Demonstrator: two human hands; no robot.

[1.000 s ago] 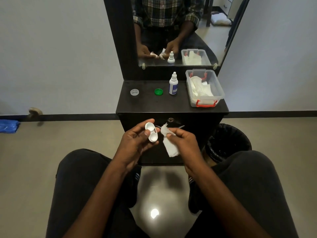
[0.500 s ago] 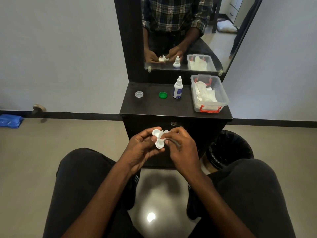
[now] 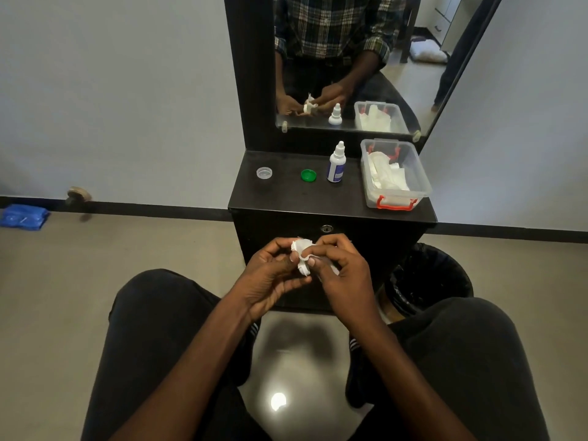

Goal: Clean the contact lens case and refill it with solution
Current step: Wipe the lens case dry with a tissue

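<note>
My left hand (image 3: pixel 270 275) grips a white contact lens case (image 3: pixel 303 268) in front of the black cabinet. My right hand (image 3: pixel 342 272) presses a white tissue (image 3: pixel 300 245) into the case's upper well, so that well is hidden. On the black cabinet top (image 3: pixel 286 198) stand a white solution bottle (image 3: pixel 336 163) with a blue label, a green cap (image 3: pixel 308 175) and a clear cap (image 3: pixel 264 172), both lying apart from the case.
A clear plastic box (image 3: pixel 394 173) with red clips holds white tissues at the right of the cabinet top. A black-lined waste bin (image 3: pixel 429 278) stands on the floor to the right. A mirror (image 3: pixel 350 58) rises behind the cabinet.
My right hand has brought the tissue from beside the case onto it and pushed it into a well. The camera has tilted, so the cabinet sits lower in view.
</note>
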